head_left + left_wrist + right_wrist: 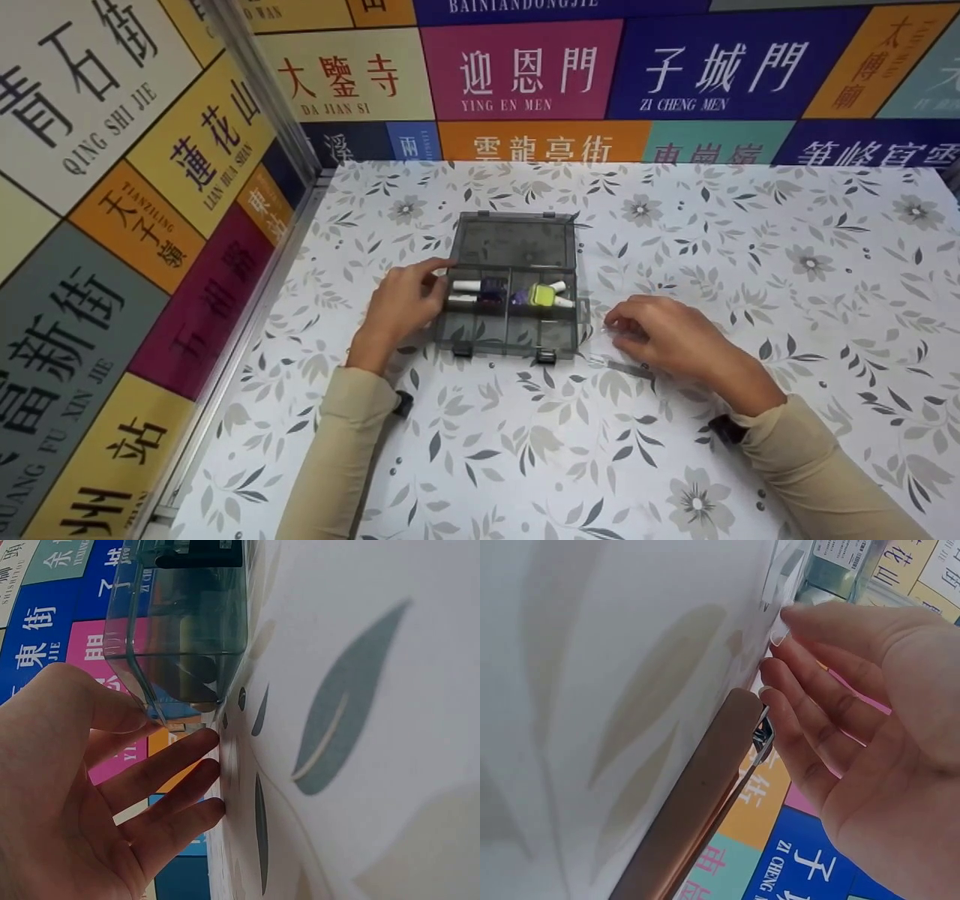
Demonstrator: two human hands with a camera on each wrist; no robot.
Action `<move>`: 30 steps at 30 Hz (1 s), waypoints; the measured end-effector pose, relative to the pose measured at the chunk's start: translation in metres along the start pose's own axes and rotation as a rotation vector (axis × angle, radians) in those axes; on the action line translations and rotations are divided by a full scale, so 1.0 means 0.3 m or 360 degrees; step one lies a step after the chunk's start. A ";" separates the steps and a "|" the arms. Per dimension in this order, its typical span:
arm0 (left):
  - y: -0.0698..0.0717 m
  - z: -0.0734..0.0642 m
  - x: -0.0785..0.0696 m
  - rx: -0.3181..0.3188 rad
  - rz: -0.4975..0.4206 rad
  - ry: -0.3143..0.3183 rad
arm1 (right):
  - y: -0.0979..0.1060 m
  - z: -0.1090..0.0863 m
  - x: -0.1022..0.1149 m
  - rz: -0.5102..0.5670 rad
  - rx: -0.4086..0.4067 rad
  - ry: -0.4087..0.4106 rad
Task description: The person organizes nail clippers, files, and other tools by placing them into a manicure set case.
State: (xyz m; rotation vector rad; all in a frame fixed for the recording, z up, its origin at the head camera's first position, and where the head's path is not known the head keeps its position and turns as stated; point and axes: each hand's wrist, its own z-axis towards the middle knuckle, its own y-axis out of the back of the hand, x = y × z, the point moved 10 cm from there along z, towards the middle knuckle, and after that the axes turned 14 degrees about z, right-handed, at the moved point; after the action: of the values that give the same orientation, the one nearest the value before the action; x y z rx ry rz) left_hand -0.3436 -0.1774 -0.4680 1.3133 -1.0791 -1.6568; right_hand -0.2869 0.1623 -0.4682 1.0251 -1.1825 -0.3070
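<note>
A smoky see-through plastic compartment box (pixel 480 334) lies on the table with its lid (pixel 517 241) folded back. Its upper compartments hold white-capped dark purple bottles (pixel 491 289) and a yellow-green piece (pixel 542 295). My left hand (pixel 405 300) touches the box's left edge with thumb and index finger; in the left wrist view its other fingers (pixel 176 825) spread beside the corner. My right hand (pixel 667 334) rests just right of the box, fingers loosely curved. Beneath it lies a narrow metal tool (pixel 697 802), resembling a nail clipper. A clear plastic piece (pixel 781 577) is near the right thumb.
The table (pixel 525 450) has a white leaf-and-flower cover. Panels with large lettering stand along the back (pixel 517 71) and left side (pixel 82 300). A label (pixel 844 551) shows on the box in the right wrist view.
</note>
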 end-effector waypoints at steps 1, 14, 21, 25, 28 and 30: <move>0.000 0.000 0.000 0.0000 -0.0001 0.0002 | 0.000 0.000 0.002 -0.0010 -0.0002 0.0002; -0.002 -0.002 0.000 0.0004 -0.0013 -0.0006 | -0.009 -0.005 0.050 -0.0255 -0.0085 0.0168; -0.003 0.003 -0.001 0.0005 -0.0005 -0.0008 | 0.000 -0.008 0.039 -0.0189 -0.0094 0.0154; -0.003 0.004 0.001 0.0006 0.0000 -0.0008 | 0.009 -0.015 0.033 -0.0146 -0.0091 0.0131; -0.004 0.003 0.002 0.0005 0.0000 -0.0006 | 0.012 -0.019 0.032 -0.0122 -0.0084 0.0135; -0.004 0.002 0.002 0.0006 -0.0001 -0.0004 | 0.015 -0.021 0.033 -0.0109 -0.0082 0.0144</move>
State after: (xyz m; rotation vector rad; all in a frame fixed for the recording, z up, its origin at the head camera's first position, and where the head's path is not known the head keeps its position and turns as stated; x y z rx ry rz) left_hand -0.3444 -0.1776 -0.4692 1.3142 -1.0840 -1.6578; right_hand -0.2787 0.1610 -0.4587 1.0253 -1.0545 -0.3401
